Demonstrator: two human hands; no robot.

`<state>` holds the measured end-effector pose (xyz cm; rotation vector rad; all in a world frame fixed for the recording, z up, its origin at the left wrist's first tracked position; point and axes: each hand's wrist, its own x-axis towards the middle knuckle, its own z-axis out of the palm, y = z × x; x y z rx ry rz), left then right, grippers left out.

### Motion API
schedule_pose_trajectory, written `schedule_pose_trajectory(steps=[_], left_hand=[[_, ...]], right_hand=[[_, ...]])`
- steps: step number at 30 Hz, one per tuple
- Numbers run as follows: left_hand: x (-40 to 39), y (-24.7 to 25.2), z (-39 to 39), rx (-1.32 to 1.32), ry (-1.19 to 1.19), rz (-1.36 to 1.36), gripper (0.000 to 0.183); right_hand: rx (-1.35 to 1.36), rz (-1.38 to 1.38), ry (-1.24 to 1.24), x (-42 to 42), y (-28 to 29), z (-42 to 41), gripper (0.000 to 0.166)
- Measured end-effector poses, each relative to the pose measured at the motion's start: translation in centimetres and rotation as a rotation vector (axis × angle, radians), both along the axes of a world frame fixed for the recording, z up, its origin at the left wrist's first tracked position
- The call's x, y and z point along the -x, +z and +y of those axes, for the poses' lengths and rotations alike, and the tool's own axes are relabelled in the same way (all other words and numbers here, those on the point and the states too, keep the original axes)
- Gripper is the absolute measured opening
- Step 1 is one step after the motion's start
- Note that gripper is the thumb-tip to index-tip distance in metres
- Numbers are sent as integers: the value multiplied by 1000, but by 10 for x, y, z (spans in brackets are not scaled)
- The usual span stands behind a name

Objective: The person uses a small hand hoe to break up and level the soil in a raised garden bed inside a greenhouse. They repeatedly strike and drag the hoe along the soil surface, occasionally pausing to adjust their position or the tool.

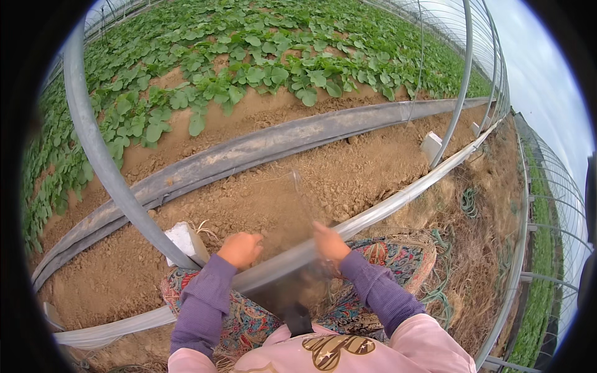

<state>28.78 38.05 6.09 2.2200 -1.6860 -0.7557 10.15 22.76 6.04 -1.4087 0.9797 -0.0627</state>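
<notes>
My left hand [241, 251], its fingers curled, is just left of the rolled white plastic film [284, 265] that runs past my knees. Beside the same roll, my right hand [329, 242] is blurred by motion. A thin, blurred strand or stick [302, 193] rises from its fingers over the bare soil; what it is cannot be told. Left of my left hand, a white block [186, 240] lies at the foot of a grey metal hoop pole [109, 170]. Whether my left hand holds anything does not show.
A long grey folded sheet [280, 135] lies along the leafy green crop [261, 74]. Another hoop pole [459, 102] stands by a white block [431, 145] at right. Green twine [468, 203] lies on dry grass, with more twine [440, 298] near my right knee.
</notes>
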Motion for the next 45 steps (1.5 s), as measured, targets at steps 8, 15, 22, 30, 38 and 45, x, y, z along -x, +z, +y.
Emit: schedule_pose_trajectory(steps=[8,15,22,30,38,45], left_hand=[[0,0,8,-3,-5,-13,33],[-2,0,8,-52,0,-11,33],[-1,-7,9,3,0,-24,34],[2,4,4,101,46,30,32],[-18,5,19,336,211,13,24],[-30,26,21,698,711,167,17]], right_hand=[[76,-212,-408,-5,5,-63,43],[-28,36,-134,-32,1,-10,45],[-59,-86,-151,-19,-25,8,45],[-64,-70,0,-39,-6,49,44],[502,-264,204,-1,27,65,40],[-20,-30,197,22,-1,54,41]])
